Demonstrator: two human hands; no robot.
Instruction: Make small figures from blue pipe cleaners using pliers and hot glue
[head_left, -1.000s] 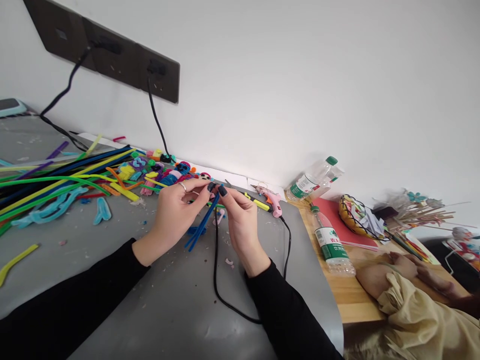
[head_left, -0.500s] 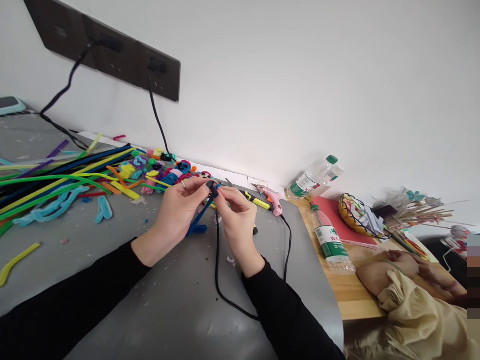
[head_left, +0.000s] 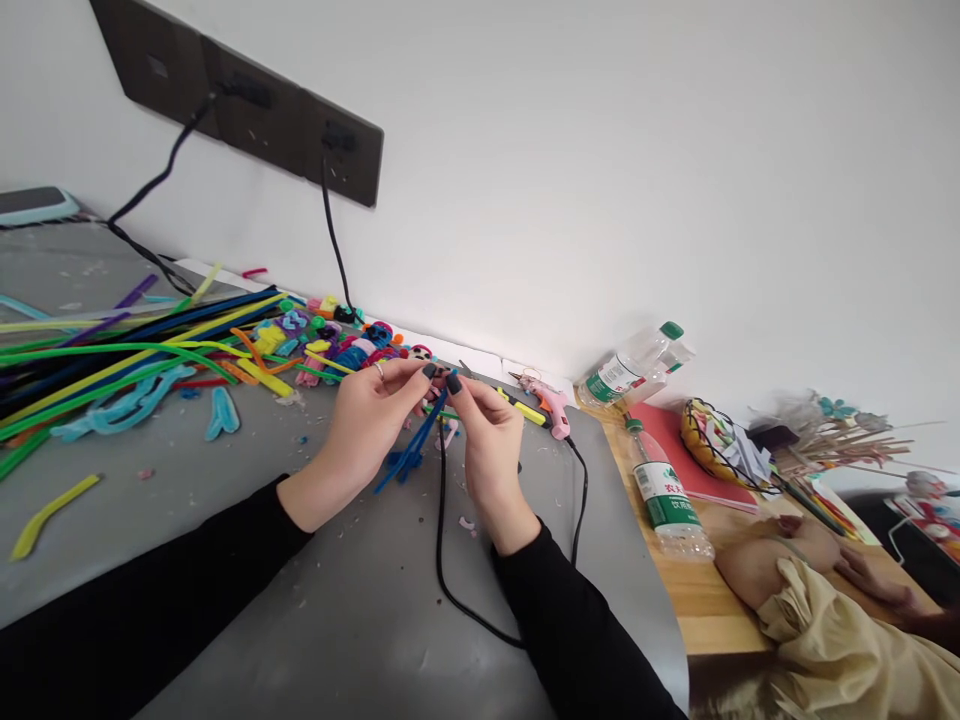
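Observation:
My left hand (head_left: 367,425) and my right hand (head_left: 491,450) meet above the grey mat, fingertips almost touching. Each is closed in a pinch at the upper end of a blue pipe cleaner (head_left: 424,435), whose thin strands hang down between them. The exact grip is partly hidden by the thumbs. Behind my fingers lie small fuzzy figures (head_left: 379,335) in several colours. Just to the right of my right hand rest a yellow-and-black tool (head_left: 523,406) and a pink glue gun (head_left: 553,405).
Many coloured pipe cleaners (head_left: 150,350) spread over the left of the grey mat (head_left: 337,620). A black cord (head_left: 442,560) loops under my right arm. Water bottles (head_left: 667,500) and a woven basket (head_left: 701,435) stand at right, near another person's arm (head_left: 765,570). Plugs fill wall sockets (head_left: 300,130).
My fingertips have drawn slightly apart. The blue strands now hang spread out below them, where they looked like one band before. The whole view has shifted a little.

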